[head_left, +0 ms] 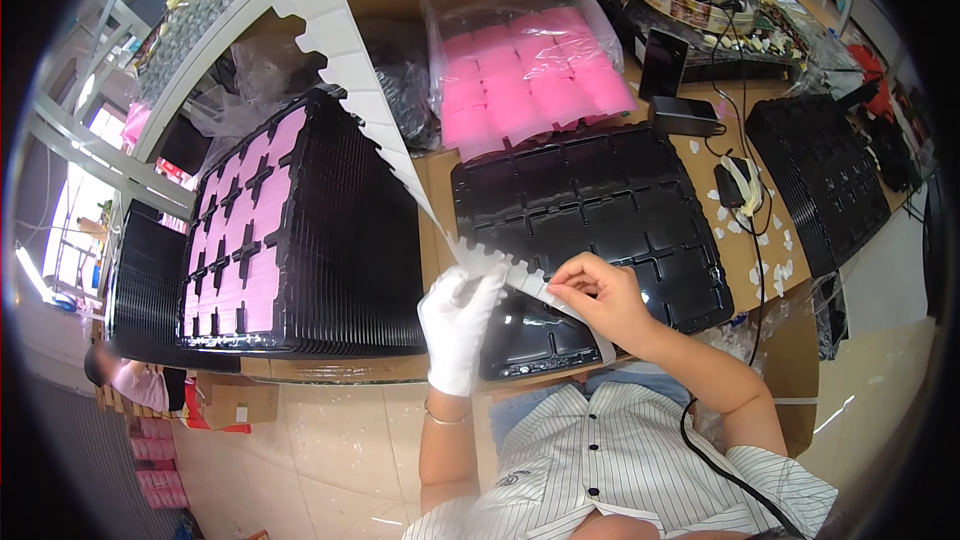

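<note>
Gloss, cloth and paper on the bench

We see a black plastic tray [600, 210] with a glossy, moulded surface, and a tall stack of trays [340, 240] of the same shiny plastic, topped with matt pink pads [245, 230]. The white strip [350, 70] looks like smooth, matt paper. Our left hand [458, 325] wears a soft white cloth glove; our right hand [600, 295] is bare. A clear, crinkled plastic bag [525, 60] holds matt pink foam pieces. The table [745, 260] looks like brown cardboard, dull and flat.
</note>
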The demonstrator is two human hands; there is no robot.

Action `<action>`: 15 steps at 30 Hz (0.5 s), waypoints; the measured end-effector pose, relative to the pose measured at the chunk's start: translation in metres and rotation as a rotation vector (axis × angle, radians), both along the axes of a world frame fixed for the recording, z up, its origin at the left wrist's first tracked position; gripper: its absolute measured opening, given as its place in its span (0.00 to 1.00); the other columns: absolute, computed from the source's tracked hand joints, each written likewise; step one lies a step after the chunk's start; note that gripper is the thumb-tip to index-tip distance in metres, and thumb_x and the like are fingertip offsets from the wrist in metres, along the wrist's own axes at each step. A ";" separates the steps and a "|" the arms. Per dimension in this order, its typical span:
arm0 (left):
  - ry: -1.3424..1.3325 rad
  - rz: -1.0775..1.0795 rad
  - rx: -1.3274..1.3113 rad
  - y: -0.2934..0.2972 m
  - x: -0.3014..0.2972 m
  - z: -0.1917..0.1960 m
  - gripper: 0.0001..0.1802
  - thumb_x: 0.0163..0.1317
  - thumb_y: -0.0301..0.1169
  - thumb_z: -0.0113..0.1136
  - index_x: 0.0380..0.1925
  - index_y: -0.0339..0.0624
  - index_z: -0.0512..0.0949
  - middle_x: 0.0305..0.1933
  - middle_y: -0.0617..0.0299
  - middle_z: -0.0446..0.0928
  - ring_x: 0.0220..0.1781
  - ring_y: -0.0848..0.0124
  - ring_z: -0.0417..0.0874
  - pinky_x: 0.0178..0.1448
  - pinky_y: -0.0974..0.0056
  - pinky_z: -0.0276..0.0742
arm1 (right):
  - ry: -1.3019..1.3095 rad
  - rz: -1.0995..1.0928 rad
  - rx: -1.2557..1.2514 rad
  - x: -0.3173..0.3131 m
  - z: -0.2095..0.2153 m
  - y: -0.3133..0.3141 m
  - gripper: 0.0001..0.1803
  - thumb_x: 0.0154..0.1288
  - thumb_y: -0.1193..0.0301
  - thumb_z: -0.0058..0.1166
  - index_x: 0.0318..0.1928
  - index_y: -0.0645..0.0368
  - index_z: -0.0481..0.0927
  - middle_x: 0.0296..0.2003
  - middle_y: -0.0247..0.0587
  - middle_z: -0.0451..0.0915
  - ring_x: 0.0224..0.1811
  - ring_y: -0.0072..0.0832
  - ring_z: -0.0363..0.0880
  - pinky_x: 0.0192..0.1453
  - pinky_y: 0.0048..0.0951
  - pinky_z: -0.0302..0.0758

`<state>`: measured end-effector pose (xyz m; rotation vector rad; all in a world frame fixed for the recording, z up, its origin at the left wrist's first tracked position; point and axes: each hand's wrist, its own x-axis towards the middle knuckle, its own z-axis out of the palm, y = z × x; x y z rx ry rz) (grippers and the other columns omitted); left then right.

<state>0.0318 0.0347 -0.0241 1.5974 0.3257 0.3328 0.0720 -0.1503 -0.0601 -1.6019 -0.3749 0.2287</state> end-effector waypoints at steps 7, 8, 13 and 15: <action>-0.177 0.227 0.396 0.039 0.026 -0.032 0.07 0.61 0.24 0.68 0.39 0.34 0.83 0.37 0.59 0.83 0.36 0.74 0.85 0.43 0.70 0.79 | -0.687 0.385 -0.098 0.037 0.009 0.022 0.07 0.53 0.73 0.71 0.31 0.53 0.85 0.43 0.32 0.75 0.49 0.31 0.70 0.51 0.31 0.71; -0.143 0.265 0.375 0.039 0.027 -0.025 0.07 0.62 0.24 0.67 0.39 0.34 0.84 0.37 0.59 0.83 0.36 0.73 0.85 0.44 0.70 0.80 | -0.735 0.316 -0.137 0.055 0.005 0.028 0.07 0.53 0.70 0.71 0.32 0.49 0.86 0.43 0.32 0.74 0.50 0.33 0.68 0.55 0.33 0.68; -0.088 0.223 0.256 0.041 0.027 -0.026 0.07 0.62 0.25 0.67 0.39 0.35 0.84 0.38 0.59 0.83 0.36 0.72 0.85 0.45 0.69 0.80 | -0.478 0.076 -0.460 0.179 -0.040 0.070 0.04 0.55 0.68 0.68 0.30 0.52 0.86 0.39 0.39 0.77 0.48 0.38 0.70 0.57 0.34 0.66; -0.069 0.204 0.297 0.042 0.028 -0.030 0.07 0.62 0.26 0.67 0.39 0.35 0.84 0.38 0.58 0.83 0.36 0.72 0.85 0.45 0.68 0.80 | -0.547 0.115 -0.640 0.194 -0.048 0.084 0.06 0.53 0.68 0.69 0.29 0.55 0.86 0.38 0.45 0.79 0.47 0.42 0.74 0.55 0.37 0.70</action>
